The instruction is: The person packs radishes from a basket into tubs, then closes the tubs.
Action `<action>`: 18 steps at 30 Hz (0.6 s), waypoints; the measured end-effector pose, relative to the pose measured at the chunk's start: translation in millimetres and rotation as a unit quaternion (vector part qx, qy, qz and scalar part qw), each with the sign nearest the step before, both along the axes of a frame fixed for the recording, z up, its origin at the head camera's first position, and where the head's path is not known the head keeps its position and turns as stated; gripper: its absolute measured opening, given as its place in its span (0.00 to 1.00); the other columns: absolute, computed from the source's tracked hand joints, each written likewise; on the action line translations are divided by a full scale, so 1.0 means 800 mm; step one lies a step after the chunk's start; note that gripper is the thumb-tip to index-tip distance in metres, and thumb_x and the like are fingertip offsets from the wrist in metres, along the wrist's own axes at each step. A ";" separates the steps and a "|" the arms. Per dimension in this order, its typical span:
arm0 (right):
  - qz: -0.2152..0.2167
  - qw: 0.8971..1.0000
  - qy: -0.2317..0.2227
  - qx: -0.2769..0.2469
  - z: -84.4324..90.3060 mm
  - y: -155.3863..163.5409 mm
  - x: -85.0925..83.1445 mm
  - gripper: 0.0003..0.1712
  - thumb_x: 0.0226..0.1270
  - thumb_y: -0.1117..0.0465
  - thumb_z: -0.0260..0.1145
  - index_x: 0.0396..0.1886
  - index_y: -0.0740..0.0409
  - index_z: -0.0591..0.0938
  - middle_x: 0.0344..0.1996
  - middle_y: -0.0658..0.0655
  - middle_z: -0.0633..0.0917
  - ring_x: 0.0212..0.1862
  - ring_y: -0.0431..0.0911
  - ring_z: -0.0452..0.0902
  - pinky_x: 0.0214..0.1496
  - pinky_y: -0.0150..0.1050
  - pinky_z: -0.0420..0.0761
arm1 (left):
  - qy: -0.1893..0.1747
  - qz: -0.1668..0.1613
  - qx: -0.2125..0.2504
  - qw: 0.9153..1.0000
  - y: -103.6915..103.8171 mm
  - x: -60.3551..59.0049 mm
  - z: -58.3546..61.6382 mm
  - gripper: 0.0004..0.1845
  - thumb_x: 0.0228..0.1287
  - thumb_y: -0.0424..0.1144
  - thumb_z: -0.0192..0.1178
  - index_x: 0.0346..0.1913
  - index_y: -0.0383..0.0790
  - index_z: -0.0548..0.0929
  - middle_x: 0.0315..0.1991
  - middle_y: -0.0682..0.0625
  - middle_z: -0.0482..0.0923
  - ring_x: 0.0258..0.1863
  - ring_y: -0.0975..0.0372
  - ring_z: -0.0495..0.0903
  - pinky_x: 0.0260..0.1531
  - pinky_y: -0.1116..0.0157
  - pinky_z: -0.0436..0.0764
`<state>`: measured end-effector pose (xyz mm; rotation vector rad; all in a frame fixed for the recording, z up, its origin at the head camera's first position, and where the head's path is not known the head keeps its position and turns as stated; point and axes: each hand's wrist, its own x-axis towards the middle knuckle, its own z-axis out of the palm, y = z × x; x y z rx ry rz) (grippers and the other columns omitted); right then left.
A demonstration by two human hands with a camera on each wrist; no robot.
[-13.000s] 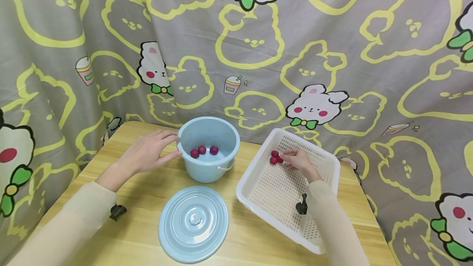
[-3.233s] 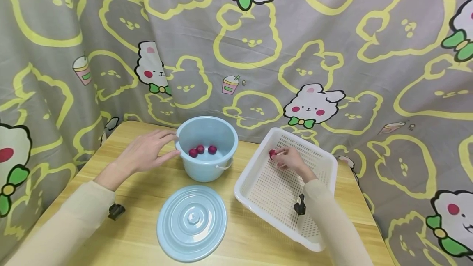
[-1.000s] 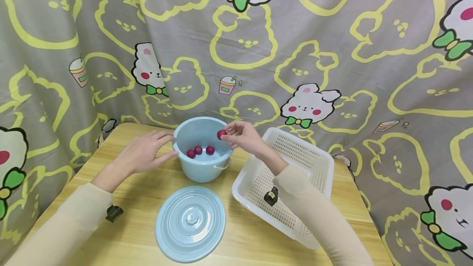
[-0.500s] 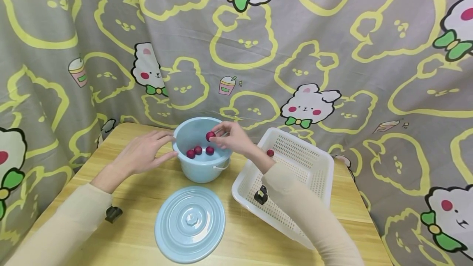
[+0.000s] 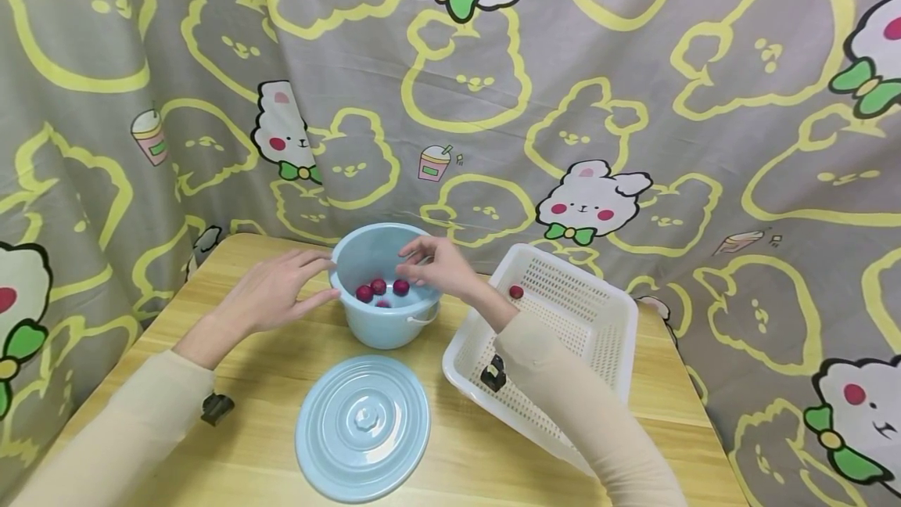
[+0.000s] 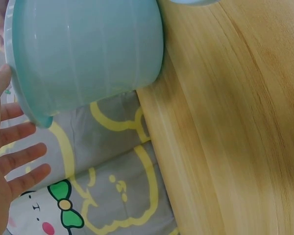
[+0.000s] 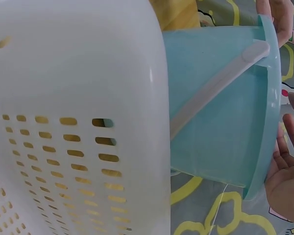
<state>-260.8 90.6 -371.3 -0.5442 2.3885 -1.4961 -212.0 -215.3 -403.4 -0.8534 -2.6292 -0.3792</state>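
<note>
Plums (image 5: 381, 289): four lie in the bucket (image 5: 366, 330), one (image 5: 516, 292) remains at the basket's (image 5: 619, 350) 11 o'clock corner. Right hand (image 5: 438, 266) hovers over the bucket, fingers loose, empty; left hand (image 5: 276, 292) rests spread against its 9 o'clock rim.
</note>
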 end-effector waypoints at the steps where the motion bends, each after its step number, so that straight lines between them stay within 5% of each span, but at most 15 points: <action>1: 0.000 1.000 -0.002 -0.003 0.000 0.001 0.000 0.16 0.70 0.62 0.74 0.54 0.62 0.85 0.41 0.60 0.89 0.44 0.64 0.88 0.54 0.59 0.89 | 0.000 0.001 0.000 1.000 0.000 0.000 0.000 0.25 0.71 0.57 0.68 0.60 0.44 0.85 0.61 0.44 0.86 0.58 0.45 0.87 0.46 0.44 0.89; 5: 0.003 1.000 -0.009 -0.015 0.001 0.004 0.003 0.16 0.70 0.61 0.74 0.55 0.61 0.85 0.42 0.58 0.88 0.49 0.70 0.86 0.55 0.59 0.89 | -0.004 0.002 -0.001 1.000 0.001 0.000 0.000 0.24 0.71 0.57 0.67 0.60 0.44 0.85 0.61 0.44 0.85 0.59 0.45 0.86 0.46 0.43 0.89; 14: 0.001 1.000 0.003 -0.028 0.012 0.025 0.016 0.16 0.72 0.59 0.73 0.56 0.60 0.86 0.43 0.57 0.88 0.39 0.43 0.88 0.52 0.53 0.91 | -0.003 0.001 -0.001 1.000 0.000 0.000 -0.001 0.25 0.71 0.57 0.68 0.60 0.44 0.85 0.61 0.44 0.85 0.59 0.45 0.86 0.47 0.43 0.89; 18: -0.007 0.999 0.011 -0.034 0.013 0.043 0.017 0.17 0.73 0.60 0.71 0.57 0.63 0.85 0.43 0.56 0.87 0.40 0.46 0.89 0.50 0.49 0.92 | -0.004 0.000 0.002 1.000 0.000 0.000 -0.001 0.25 0.71 0.57 0.67 0.60 0.44 0.85 0.61 0.44 0.85 0.59 0.45 0.86 0.48 0.43 0.89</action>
